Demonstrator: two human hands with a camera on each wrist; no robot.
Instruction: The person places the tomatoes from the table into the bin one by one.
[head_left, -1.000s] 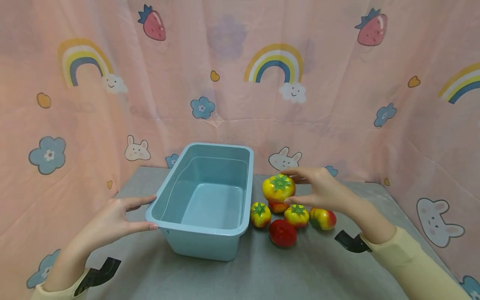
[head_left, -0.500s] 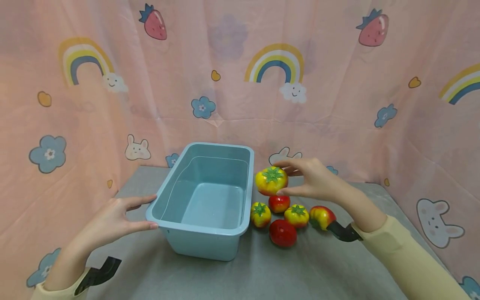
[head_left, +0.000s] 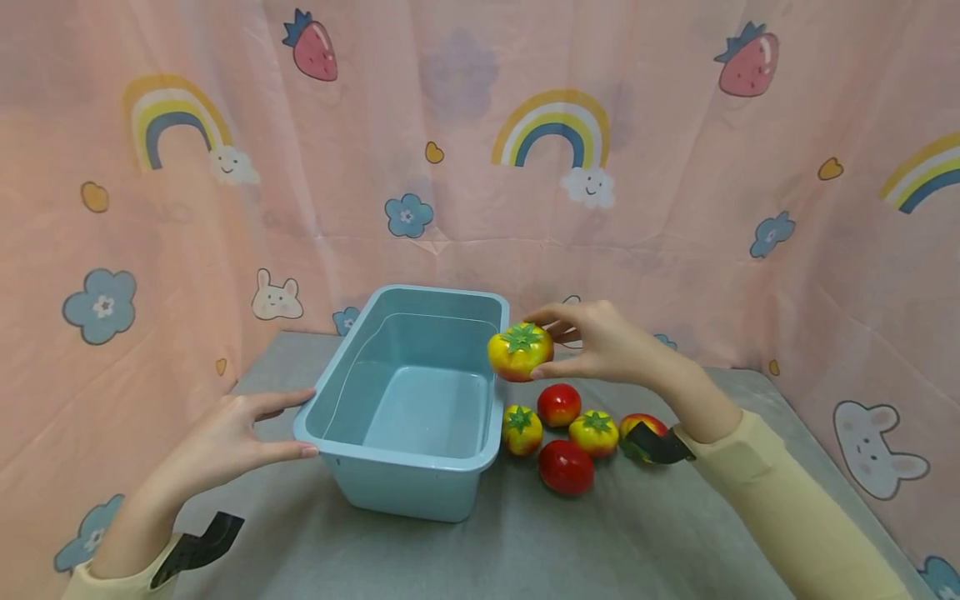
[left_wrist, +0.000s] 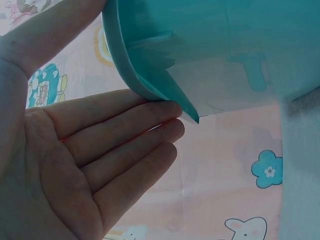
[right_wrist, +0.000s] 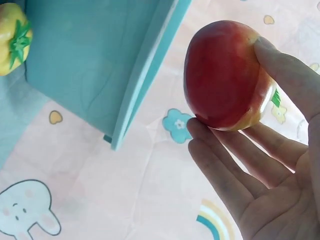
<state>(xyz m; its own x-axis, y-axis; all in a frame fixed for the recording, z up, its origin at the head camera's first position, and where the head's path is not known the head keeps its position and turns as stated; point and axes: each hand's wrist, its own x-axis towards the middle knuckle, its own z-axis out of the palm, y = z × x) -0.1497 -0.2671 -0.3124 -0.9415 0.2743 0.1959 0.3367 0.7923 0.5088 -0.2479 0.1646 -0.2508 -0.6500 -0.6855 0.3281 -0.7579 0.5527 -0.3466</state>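
Note:
My right hand [head_left: 600,343] holds a yellow-and-red toy tomato [head_left: 519,353] with a green leafy top, thumb on one side and fingers on the other. The tomato is raised beside the right rim of a light-blue plastic bin [head_left: 408,490]. In the right wrist view its red underside [right_wrist: 220,75] faces the camera. My left hand [head_left: 232,435] holds the bin's near-left corner between thumb and fingers; the left wrist view shows its long fingers [left_wrist: 125,120] fairly straight, with the tips at the rim. Inside the bin only the bare floor shows.
Right of the bin, on the grey tabletop [head_left: 600,542], lie a small yellow tomato [head_left: 521,430], another yellow-red one [head_left: 594,433], and two red round pieces [head_left: 559,405]. A red-yellow piece [head_left: 643,423] is partly hidden by the right wrist's black strap [head_left: 660,444]. A pink printed curtain [head_left: 480,267] hangs behind.
My right hand has lifted the tomato off the pile and carried it up and left toward the bin's rim, uncovering a red piece beneath. The left hand and bin have stayed put.

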